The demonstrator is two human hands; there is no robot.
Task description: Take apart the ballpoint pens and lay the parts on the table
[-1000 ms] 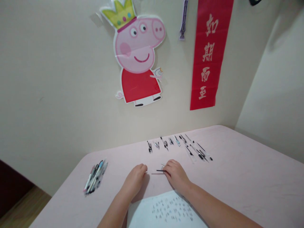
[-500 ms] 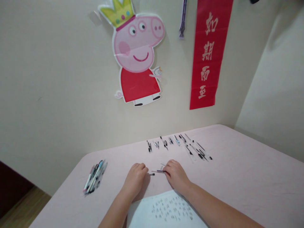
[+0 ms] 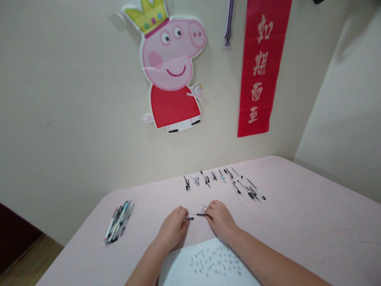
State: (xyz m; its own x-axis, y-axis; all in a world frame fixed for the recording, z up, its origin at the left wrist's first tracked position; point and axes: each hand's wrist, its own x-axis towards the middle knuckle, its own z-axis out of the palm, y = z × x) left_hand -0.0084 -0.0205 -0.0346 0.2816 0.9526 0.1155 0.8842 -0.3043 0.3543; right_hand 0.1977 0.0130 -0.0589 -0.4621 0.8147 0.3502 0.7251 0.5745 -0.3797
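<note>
Spreading undermost: pink tabletop (image 3: 297, 226). Right hand (image 3: 220, 219), left hand (image 3: 174, 225): both pinched shut. Thin dark rod (image 3: 200, 215): in right fingers, pointing left; a slack pinch could drop it. Black-tipped piece (image 3: 191, 218): in left fingers, near the rod; hasty movement could knock both.

On the bench (image 3: 300, 226), pens (image 3: 119, 222) well left of left hand (image 3: 175, 223); pen parts (image 3: 222, 176) behind right hand (image 3: 220, 217); paper (image 3: 208, 274) before both hands. On the wall (image 3: 74, 107) behind, cutout (image 3: 175, 79) left of banner (image 3: 262, 79).
</note>
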